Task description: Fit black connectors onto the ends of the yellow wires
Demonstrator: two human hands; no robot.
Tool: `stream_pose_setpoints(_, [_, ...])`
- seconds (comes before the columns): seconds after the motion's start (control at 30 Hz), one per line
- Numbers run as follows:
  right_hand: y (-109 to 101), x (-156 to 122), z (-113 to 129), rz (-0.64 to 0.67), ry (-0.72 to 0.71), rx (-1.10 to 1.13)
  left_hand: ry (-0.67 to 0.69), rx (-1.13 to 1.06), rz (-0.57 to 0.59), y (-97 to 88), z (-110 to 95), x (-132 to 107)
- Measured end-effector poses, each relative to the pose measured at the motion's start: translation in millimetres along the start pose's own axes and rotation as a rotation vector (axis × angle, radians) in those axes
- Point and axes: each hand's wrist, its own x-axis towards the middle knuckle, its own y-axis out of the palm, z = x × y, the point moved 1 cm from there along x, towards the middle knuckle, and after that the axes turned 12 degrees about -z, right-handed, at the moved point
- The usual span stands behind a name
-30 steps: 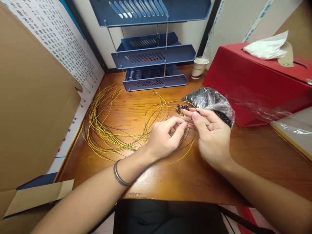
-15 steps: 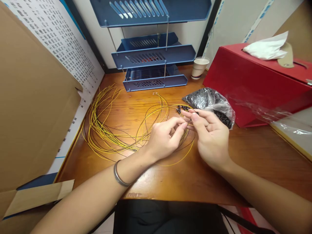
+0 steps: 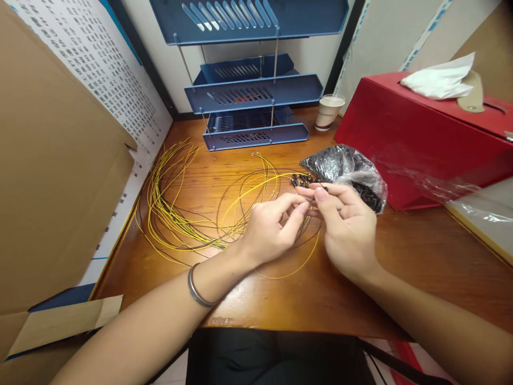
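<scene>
My left hand is closed in a pinch, thumb against forefinger, on what looks like a thin dark wire. Close beside it, my right hand pinches a small black connector between thumb and fingers; part of it is hidden. Just behind the fingertips lie several black connectors on wire ends. Yellow and dark wires loop across the table left of the hands. A larger coil of such wires spreads farther left. Beyond my right hand rests a clear plastic bag of small black parts.
At the back stands a blue tiered tray rack, with a paper cup to its right. A red tissue box occupies the right side. Cardboard rises at the left. The wooden table has its front edge near my lap.
The yellow and dark wire loops near my hands have shifted, one yellow strand now arching farther left. Both hands stay almost in place, still pinching.
</scene>
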Motion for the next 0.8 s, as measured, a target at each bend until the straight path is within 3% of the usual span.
stream_pose_setpoints(0.57, [0.3, 0.4, -0.4, 0.046, 0.010, -0.036, -0.038, 0.030, 0.014, 1.3, 0.2, -1.3])
stream_pose_setpoints(0.8, [-3.4, 7.5, 5.8, -0.027, -0.009, -0.031, -0.047, 0.041, -0.008, 2.6, -1.6, -2.4])
